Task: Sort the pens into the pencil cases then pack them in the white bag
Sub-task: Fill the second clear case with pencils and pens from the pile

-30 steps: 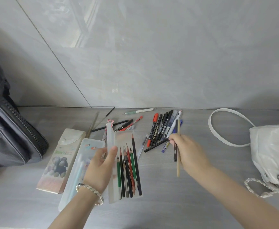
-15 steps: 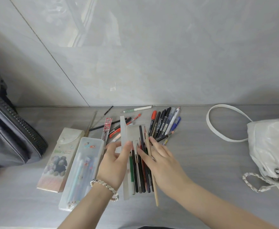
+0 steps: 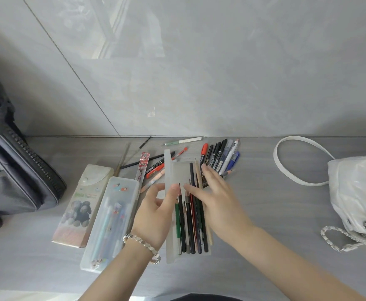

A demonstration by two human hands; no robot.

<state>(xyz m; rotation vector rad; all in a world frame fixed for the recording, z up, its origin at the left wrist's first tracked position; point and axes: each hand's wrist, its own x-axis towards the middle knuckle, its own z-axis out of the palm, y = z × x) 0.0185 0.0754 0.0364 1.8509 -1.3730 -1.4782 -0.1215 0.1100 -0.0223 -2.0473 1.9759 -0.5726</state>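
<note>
Both forearms are entering from the lower edge and are cut off there. A dark shape between them at the bottom is showing too little to name. The left hand (image 3: 156, 211), a bracelet (image 3: 143, 244) on its wrist, is gripping the raised lid of the open case (image 3: 169, 170) at lower centre. Its thumb is pressing on the lid, and its other fingers are partly hiding behind the frosted plastic. The right hand (image 3: 216, 205) is lying over the pencils (image 3: 190, 231) in the case, fingers straight and spread, holding nothing and covering the pencils' middles. The pencils are lying side by side, long axes running near to far, tips pointing toward the wall (image 3: 199, 72). The case is lying the same way on the grey worktop (image 3: 275, 213).

Just left of it, a shut clear case (image 3: 110, 222), its contents showing blurred through it, and a bear case (image 3: 80, 205) are lying on a slight slant. Beyond, loose pens (image 3: 219, 157) are lying in a row and a scatter near the wall, some hiding behind the lid. The white bag (image 3: 355, 196) is running off the right edge, its strap looping on the worktop. A dark bag (image 3: 8, 170) is running off the left edge. Glossy grey tiles are filling the upper frame.
</note>
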